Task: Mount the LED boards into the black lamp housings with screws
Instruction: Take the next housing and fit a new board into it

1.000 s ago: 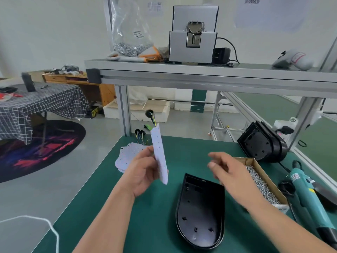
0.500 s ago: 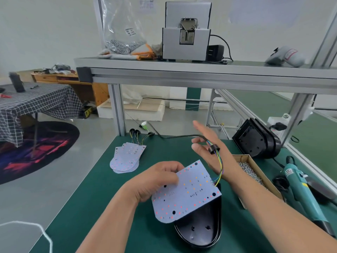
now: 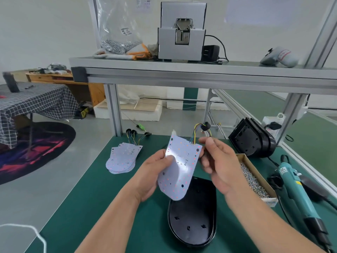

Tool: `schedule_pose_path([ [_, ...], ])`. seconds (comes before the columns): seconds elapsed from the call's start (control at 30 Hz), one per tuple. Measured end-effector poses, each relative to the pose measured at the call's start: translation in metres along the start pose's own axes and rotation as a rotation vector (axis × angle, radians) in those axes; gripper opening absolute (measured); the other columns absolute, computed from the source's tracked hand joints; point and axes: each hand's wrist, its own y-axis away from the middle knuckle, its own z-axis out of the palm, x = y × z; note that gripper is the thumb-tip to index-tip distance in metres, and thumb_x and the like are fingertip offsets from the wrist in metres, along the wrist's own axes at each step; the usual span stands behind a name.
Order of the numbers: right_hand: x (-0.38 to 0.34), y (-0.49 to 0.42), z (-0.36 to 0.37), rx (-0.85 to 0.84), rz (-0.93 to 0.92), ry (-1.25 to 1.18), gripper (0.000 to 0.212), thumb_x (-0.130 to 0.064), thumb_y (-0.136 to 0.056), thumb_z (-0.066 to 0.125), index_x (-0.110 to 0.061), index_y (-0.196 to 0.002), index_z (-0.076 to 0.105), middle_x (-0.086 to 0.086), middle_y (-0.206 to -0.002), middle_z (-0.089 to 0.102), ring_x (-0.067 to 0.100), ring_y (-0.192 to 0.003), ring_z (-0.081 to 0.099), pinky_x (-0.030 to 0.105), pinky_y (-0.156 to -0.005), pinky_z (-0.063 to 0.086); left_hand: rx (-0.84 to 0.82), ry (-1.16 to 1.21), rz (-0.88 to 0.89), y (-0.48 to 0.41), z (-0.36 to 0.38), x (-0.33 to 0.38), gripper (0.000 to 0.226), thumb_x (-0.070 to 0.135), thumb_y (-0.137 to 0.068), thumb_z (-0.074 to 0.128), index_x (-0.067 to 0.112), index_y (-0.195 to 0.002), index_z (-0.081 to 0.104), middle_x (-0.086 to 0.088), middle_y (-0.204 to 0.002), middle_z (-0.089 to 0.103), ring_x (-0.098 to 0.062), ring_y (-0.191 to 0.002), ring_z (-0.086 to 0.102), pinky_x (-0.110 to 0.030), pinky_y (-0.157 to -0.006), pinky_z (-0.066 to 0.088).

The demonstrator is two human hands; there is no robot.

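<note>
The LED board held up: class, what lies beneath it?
An open black lamp housing lies on the green mat below the LED board, mounting posts visible inside. The board hides part of its far end.

Held LED board: white, one end rounded, dotted w/ LEDs + holes. It's in the air over mid table, near upright, rounded end down. L hand grips its left edge. R hand pinches its wire lead (multi-colour, black grommet at top).
Spare LED boards: fanned stack, flat, near back-left corner, leads toward back edge.
Black housing: flat, open side up, bosses visible inside, near front edge, right of centre, below the held board, apart from it.
More black housings: stood on edge, back-right corner.
Screws: loose silver heap in cardboard box along right edge.
</note>
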Motion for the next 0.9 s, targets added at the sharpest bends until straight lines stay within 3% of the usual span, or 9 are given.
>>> schedule_pose_path([
  [0.1, -0.002, -0.005, 0.015, 0.013, 0.02, -0.132, 0.021, -0.02, -0.109, 0.053, -0.005, -0.105, 0.068, 0.006, -0.066, 0.057, 0.014, -0.048, 0.046, 0.021, -0.044, 0.038, -0.066, -0.044, 0.003, 0.0, 0.005, 0.0, 0.044, 0.031, -0.099, 0.063, 0.007, -0.135, 0.066, -0.016, -0.134, 0.072, -0.027, -0.112, 0.07, -0.041, -0.096, 0.054],
  [0.2, -0.001, -0.015, 0.014, -0.028, 0.018, -0.115, 0.025, -0.011, -0.11, 0.047, -0.005, -0.109, 0.072, 0.006, -0.08, 0.069, 0.016, -0.059, 0.058, 0.025, -0.05, 0.046, -0.013, 0.096, 0.028, -0.002, 0.006, 0.002, 0.038, 0.027, -0.096, 0.064, 0.004, -0.124, 0.072, -0.016, -0.121, 0.075, -0.024, -0.102, 0.07, -0.038, -0.09, 0.055],
  [0.33, 0.015, -0.028, -0.006, -0.116, -0.024, 0.705, 0.04, 0.006, -0.102, 0.047, -0.014, -0.126, 0.071, -0.003, -0.114, 0.075, 0.006, -0.078, 0.063, 0.023, -0.071, 0.048, -0.005, 0.282, 0.06, -0.003, 0.003, 0.01, 0.018, 0.028, -0.095, 0.062, 0.02, -0.085, 0.075, -0.001, -0.079, 0.062, -0.017, -0.071, 0.057, -0.029, -0.064, 0.051],
  [0.43, 0.028, -0.039, -0.006, -0.338, -0.135, 1.22, 0.056, 0.01, -0.1, 0.043, -0.019, -0.142, 0.066, -0.007, -0.132, 0.065, -0.008, -0.103, 0.059, 0.003, -0.09, 0.039, -0.109, 0.526, 0.071, -0.004, 0.0, 0.017, 0.012, 0.025, -0.095, 0.069, 0.017, -0.088, 0.062, 0.001, -0.074, 0.046, -0.016, -0.066, 0.044, -0.026, -0.061, 0.044],
  [0.5, 0.034, -0.048, -0.002, -0.506, -0.162, 1.383, 0.061, 0.012, -0.1, 0.042, -0.02, -0.148, 0.06, 0.003, -0.155, 0.054, 0.012, -0.139, 0.05, 0.019, -0.115, 0.033, -0.182, 0.703, 0.088, -0.003, -0.001, 0.019, 0.007, 0.019, -0.093, 0.067, 0.015, -0.093, 0.061, 0.003, -0.074, 0.044, -0.014, -0.067, 0.041, -0.024, -0.062, 0.043],
  [0.57, 0.038, -0.057, 0.002, -0.609, -0.118, 1.438, 0.062, 0.012, -0.099, 0.041, -0.021, -0.147, 0.062, 0.005, -0.162, 0.046, 0.021, -0.15, 0.04, 0.028, -0.123, 0.026, -0.192, 0.842, 0.129, 0.0, -0.001, 0.02, 0.009, 0.01, -0.088, 0.066, 0.014, -0.095, 0.061, 0.005, -0.075, 0.045, -0.012, -0.068, 0.041, -0.022, -0.063, 0.045],
  [0.7, 0.044, -0.065, -0.006, -0.681, 0.045, 1.58, 0.061, 0.011, -0.089, 0.04, -0.028, -0.12, 0.075, 0.004, -0.151, 0.057, 0.024, -0.137, 0.051, 0.04, -0.118, 0.037, -0.088, 1.028, 0.166, 0.003, -0.005, 0.021, 0.038, -0.007, -0.066, 0.087, 0.009, -0.084, 0.057, 0.004, -0.075, 0.044, -0.013, -0.066, 0.04, -0.019, -0.06, 0.044],
  [0.8, 0.035, -0.061, -0.02, -0.584, 0.118, 1.568, 0.052, 0.003, -0.088, 0.04, -0.034, -0.1, 0.075, 0.001, -0.131, 0.067, 0.022, -0.12, 0.058, 0.039, -0.108, 0.045, 0.057, 1.152, 0.135, -0.002, -0.009, 0.017, 0.02, -0.007, -0.084, 0.062, 0.01, -0.082, 0.053, 0.001, -0.075, 0.043, -0.017, -0.062, 0.039, -0.022, -0.056, 0.044],
  [0.9, 0.024, -0.051, -0.032, -0.585, 0.103, 1.551, 0.036, -0.008, -0.088, 0.046, -0.023, -0.096, 0.078, -0.003, -0.117, 0.074, 0.016, -0.115, 0.061, 0.034, -0.1, 0.048, 0.234, 1.175, 0.098, -0.008, -0.015, 0.012, 0.029, 0.006, -0.106, 0.037, 0.01, -0.083, 0.055, 0.0, -0.073, 0.044, -0.017, -0.059, 0.04, -0.023, -0.055, 0.045],
])
